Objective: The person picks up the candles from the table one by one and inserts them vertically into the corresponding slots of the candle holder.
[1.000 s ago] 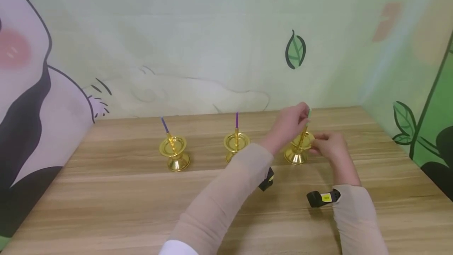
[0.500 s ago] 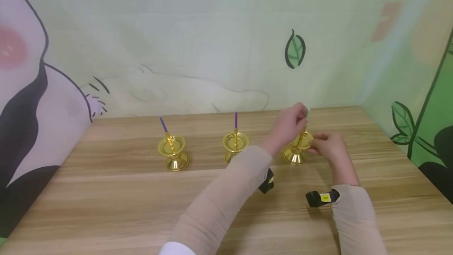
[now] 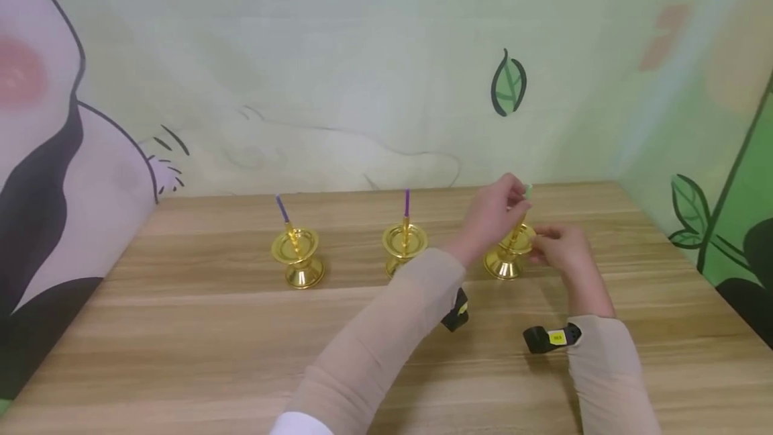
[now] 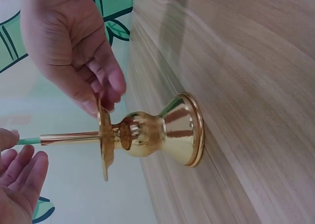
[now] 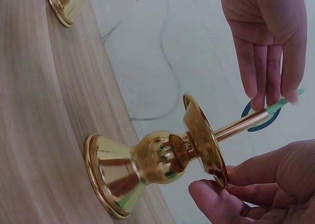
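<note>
My left hand (image 3: 492, 213) pinches a thin green candle (image 5: 285, 101) between thumb and fingertips. The candle's lower end stands in the narrow tube (image 4: 69, 138) of a shiny gold candle holder (image 3: 504, 264), the rightmost of three. On the right side of that holder, my right hand (image 3: 564, 247) grips the edge of its dish (image 4: 104, 157) between thumb and fingers. The holder's round base sits upright on the table. In the head view the left fingers hide much of the green candle.
A second gold holder (image 3: 395, 266) with a purple candle (image 3: 407, 203) stands mid-table, partly hidden by my left sleeve. Further left, another holder (image 3: 304, 274) bears a tilted blue candle (image 3: 282, 209). The wooden table (image 3: 199, 341) meets a printed wall (image 3: 338, 79) behind.
My left fingers have shifted slightly and cover more of the green candle in the head view. The right hand keeps its grip on the dish's edge.
</note>
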A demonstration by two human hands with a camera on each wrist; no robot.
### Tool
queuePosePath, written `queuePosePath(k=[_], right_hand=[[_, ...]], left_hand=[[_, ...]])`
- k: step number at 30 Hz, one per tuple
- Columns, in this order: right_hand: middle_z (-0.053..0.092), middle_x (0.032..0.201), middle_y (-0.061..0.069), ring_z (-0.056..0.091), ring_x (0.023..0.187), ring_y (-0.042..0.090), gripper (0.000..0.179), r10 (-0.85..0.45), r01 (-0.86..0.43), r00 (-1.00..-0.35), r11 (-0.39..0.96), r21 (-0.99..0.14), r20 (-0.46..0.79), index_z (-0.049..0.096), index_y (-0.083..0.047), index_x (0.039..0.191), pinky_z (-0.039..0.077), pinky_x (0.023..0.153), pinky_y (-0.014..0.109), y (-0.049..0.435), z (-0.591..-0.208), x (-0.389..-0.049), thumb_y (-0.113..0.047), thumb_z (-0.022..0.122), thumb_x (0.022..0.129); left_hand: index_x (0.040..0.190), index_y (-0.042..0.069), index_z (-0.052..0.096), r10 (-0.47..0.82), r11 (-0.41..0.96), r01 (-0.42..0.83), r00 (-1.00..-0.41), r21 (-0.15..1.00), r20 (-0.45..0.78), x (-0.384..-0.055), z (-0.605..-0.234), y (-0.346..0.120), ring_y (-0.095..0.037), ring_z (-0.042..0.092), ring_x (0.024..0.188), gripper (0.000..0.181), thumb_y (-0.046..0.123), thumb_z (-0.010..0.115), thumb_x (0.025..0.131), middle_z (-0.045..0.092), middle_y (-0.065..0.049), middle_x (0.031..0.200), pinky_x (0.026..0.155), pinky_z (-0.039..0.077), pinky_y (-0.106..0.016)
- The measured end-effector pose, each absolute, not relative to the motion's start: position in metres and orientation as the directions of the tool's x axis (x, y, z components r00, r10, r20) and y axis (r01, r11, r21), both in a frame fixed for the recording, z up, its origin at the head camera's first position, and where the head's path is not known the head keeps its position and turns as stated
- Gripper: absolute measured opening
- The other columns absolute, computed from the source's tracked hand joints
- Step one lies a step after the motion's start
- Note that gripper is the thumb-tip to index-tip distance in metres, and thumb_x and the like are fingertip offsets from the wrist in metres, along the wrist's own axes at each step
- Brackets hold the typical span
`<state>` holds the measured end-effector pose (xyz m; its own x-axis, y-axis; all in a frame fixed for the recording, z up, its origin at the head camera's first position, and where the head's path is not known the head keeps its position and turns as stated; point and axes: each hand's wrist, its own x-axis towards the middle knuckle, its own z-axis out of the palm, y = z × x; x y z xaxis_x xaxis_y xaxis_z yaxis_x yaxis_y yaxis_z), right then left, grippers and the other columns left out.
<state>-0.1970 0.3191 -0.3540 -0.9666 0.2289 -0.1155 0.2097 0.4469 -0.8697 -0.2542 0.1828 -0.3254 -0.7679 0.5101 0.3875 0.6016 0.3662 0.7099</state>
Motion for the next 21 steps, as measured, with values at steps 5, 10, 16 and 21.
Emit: queuePosePath(k=[5, 10, 16, 21], right_hand=[[0.047, 0.128, 0.038, 0.061, 0.079, 0.005, 0.046, 0.183, 0.195, -0.975, 0.468, -0.862, -0.122, 0.037, 0.018, 0.133, 0.057, 0.074, 0.020, 0.322, -0.355, -0.197, -0.011, 0.044, 0.098], [0.039, 0.136, 0.038, 0.058, 0.105, 0.035, 0.057, 0.151, 0.199, -0.978, 0.504, -0.841, -0.141, 0.030, 0.015, 0.139, 0.051, 0.096, 0.041, 0.323, -0.352, -0.195, -0.024, 0.042, 0.100], [0.025, 0.144, 0.039, 0.031, 0.130, 0.053, 0.067, 0.118, 0.208, -0.978, 0.582, -0.786, -0.172, 0.020, 0.010, 0.145, 0.032, 0.105, 0.064, 0.325, -0.345, -0.188, -0.036, 0.040, 0.100], [0.022, 0.143, 0.041, 0.025, 0.131, 0.056, 0.067, 0.118, 0.179, -0.984, 0.631, -0.755, -0.135, 0.019, 0.010, 0.145, 0.031, 0.104, 0.067, 0.323, -0.345, -0.181, -0.035, 0.042, 0.100]], left_hand=[[0.110, 0.006, 0.055, 0.499, 0.390, 0.575, -0.788, 0.719, 0.361, -0.250, -0.321, 0.176, -0.013, 0.063, 0.098, 0.020, 0.017, 0.060, 0.094, 0.067, -0.007, 0.108, 0.081, 0.049, -0.010], [0.112, 0.005, 0.055, 0.503, 0.410, 0.555, -0.800, 0.723, 0.329, -0.247, -0.318, 0.172, -0.012, 0.061, 0.100, 0.024, 0.020, 0.060, 0.094, 0.066, -0.006, 0.110, 0.084, 0.049, -0.012], [0.117, 0.007, 0.054, 0.549, 0.448, 0.584, -0.777, 0.676, 0.308, -0.243, -0.318, 0.167, -0.011, 0.059, 0.105, 0.029, 0.025, 0.059, 0.094, 0.063, -0.004, 0.115, 0.089, 0.048, -0.014], [0.118, 0.006, 0.053, 0.597, 0.457, 0.634, -0.739, 0.624, 0.313, -0.236, -0.315, 0.158, -0.012, 0.058, 0.108, 0.031, 0.025, 0.059, 0.094, 0.062, -0.005, 0.118, 0.091, 0.046, -0.012]])
